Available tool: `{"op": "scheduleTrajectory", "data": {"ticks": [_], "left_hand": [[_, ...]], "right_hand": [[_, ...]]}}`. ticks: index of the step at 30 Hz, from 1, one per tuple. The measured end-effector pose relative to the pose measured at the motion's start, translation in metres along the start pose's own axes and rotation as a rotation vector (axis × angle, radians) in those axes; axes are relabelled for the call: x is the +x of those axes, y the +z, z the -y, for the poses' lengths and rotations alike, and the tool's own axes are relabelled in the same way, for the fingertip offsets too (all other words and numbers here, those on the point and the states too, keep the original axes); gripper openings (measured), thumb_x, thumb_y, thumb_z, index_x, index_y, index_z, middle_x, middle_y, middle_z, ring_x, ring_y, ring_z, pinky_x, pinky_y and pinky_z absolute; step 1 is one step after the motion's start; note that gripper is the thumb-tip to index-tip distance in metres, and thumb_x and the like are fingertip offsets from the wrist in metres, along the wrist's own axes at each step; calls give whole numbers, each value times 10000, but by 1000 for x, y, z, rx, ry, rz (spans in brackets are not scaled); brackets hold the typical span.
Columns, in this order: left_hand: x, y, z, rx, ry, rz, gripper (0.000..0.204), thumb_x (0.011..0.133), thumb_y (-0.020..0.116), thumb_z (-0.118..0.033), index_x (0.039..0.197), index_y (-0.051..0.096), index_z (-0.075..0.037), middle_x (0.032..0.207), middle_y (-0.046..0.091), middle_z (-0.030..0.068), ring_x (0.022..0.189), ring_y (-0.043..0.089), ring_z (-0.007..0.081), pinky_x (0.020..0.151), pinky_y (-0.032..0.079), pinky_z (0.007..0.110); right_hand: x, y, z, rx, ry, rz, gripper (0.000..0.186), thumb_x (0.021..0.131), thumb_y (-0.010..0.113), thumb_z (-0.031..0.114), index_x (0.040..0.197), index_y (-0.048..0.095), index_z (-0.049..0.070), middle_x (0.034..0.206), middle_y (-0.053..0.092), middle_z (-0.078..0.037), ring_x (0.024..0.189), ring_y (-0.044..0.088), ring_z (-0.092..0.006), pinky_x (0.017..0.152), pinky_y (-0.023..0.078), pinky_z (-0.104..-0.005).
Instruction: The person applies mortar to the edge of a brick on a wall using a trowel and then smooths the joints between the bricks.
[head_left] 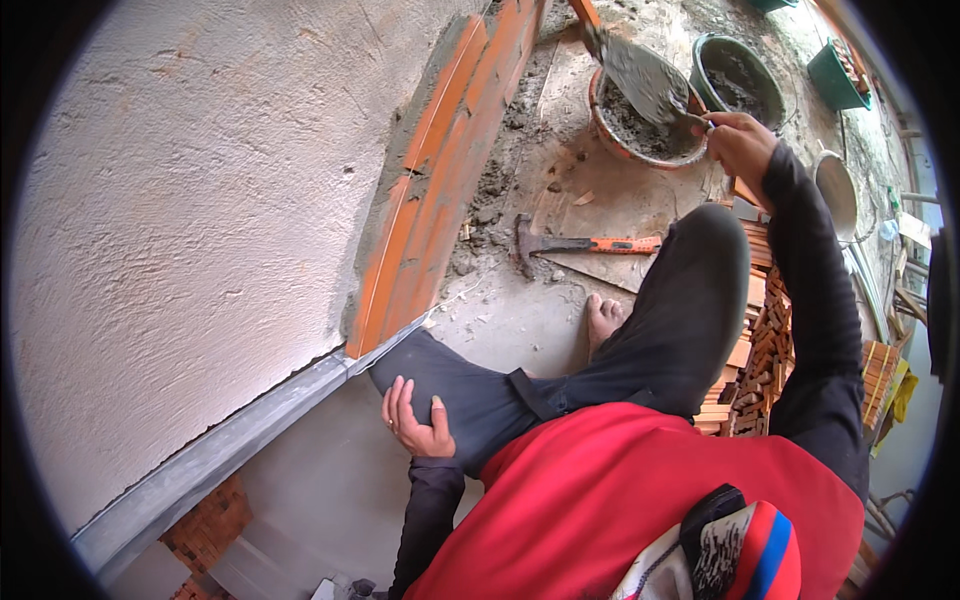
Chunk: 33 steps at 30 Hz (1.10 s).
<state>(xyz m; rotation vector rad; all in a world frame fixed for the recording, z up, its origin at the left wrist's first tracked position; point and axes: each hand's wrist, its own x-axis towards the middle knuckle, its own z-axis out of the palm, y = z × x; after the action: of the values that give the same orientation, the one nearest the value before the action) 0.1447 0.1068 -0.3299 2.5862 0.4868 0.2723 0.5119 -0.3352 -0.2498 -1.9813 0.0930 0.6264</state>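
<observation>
My right hand is closed round the handle of a trowel, whose broad blade is smeared with grey mortar. The blade lies over a round bucket of wet mortar, and its far end meets an orange strip at the top edge. Low on the left, my left hand rests on my thigh with its fingers apart, holding nothing. Orange bricks run along the wall in a mortared row, with a thin white string stretched over them. A brick hammer with an orange handle lies on the floor by my knee.
Beside the mortar bucket stands a dark bucket; a green tub and a pale bucket are farther right. Stacked bricks lie beyond my right knee. A grey metal bar runs along the rough wall.
</observation>
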Motion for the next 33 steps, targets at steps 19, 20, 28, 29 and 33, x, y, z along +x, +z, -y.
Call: {"op": "scheduleTrajectory", "data": {"ticks": [19,20,28,29,33], "left_hand": [[-18,0,32,-73,95,91,491,802,598,-227,1224,534,15,1322,491,188,1225,410,388,1059,285,490],[-19,0,34,-83,106,89,494,804,595,-233,1227,531,16,1321,490,189,1224,411,389,1060,283,490],[-27,-3,38,-82,97,95,500,818,576,-243,1232,519,31,1331,475,199,1238,402,388,1066,271,488],[-27,-1,38,-87,90,87,506,821,581,-266,1228,523,28,1323,482,200,1226,410,396,1061,276,495],[-30,-2,42,-113,87,78,506,820,582,-262,1230,522,28,1331,478,198,1230,406,394,1061,276,493]], "right_hand": [[-107,349,16,1183,-52,-371,165,883,622,65,971,486,94,755,540,-27,622,529,-118,563,456,-272],[-102,365,13,1152,-65,-476,170,883,623,62,969,481,102,760,537,-25,622,518,-111,572,451,-269],[-70,436,15,795,-32,-254,104,873,568,39,926,483,68,716,543,-36,592,527,-123,532,445,-284],[-71,423,20,867,6,-196,111,869,573,34,917,479,70,696,541,-35,559,522,-121,504,442,-282],[-86,414,34,1044,300,59,140,854,586,18,895,468,80,615,512,-27,492,506,-114,438,432,-282]]}}
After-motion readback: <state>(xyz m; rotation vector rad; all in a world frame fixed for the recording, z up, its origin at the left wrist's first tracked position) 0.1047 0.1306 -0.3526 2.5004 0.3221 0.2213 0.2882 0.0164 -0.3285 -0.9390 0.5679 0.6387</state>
